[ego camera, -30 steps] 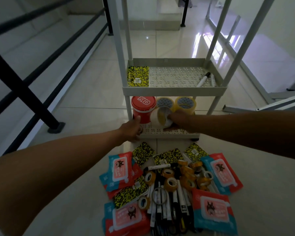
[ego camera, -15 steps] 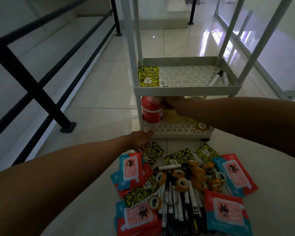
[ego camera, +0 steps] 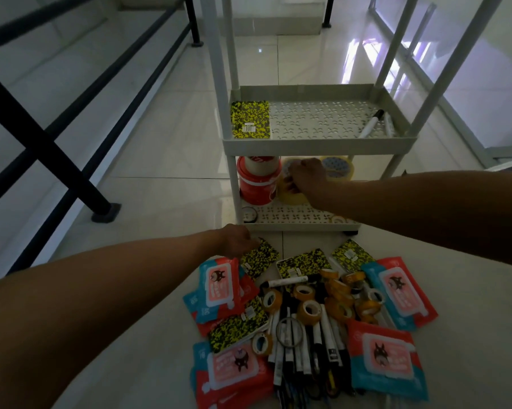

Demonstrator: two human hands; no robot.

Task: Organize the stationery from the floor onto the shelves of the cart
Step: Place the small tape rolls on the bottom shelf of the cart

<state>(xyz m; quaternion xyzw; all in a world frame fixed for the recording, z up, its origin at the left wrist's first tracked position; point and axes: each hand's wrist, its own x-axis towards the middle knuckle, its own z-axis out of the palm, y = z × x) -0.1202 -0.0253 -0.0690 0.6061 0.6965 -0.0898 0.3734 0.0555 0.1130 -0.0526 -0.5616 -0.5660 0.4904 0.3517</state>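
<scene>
A: What lies nearest on the floor (ego camera: 148, 178)?

B: The stationery pile at 6 o'clock: wet-wipe packs (ego camera: 382, 360) in red and blue, a bundle of markers (ego camera: 302, 354), small tape rolls (ego camera: 307, 310), and yellow-and-black notebooks (ego camera: 238, 326) mixed in.

A: And the hands?

B: The left hand (ego camera: 237, 241) is at the pile's far edge, about 10 o'clock from its centre, fingers curled down onto the corner of a yellow-black notebook (ego camera: 259, 256) (whether it truly grips it, I cannot tell). The right hand (ego camera: 306, 175) reaches further, into the cart's lower shelf (ego camera: 293, 218), fingers grasping a wide yellow tape roll (ego camera: 290, 193) just beside a red tub (ego camera: 259, 180).

A: Anything else on that shelf?

B: Another wide tape roll (ego camera: 335, 166) at 1 o'clock of the hand, and small rolls at the front edge.

A: And above?

B: The middle shelf (ego camera: 319, 143) carries a notebook (ego camera: 250, 119) at its left end and two markers (ego camera: 372, 124) at its right. A black railing (ego camera: 42, 143) stands at 9 o'clock.
</scene>
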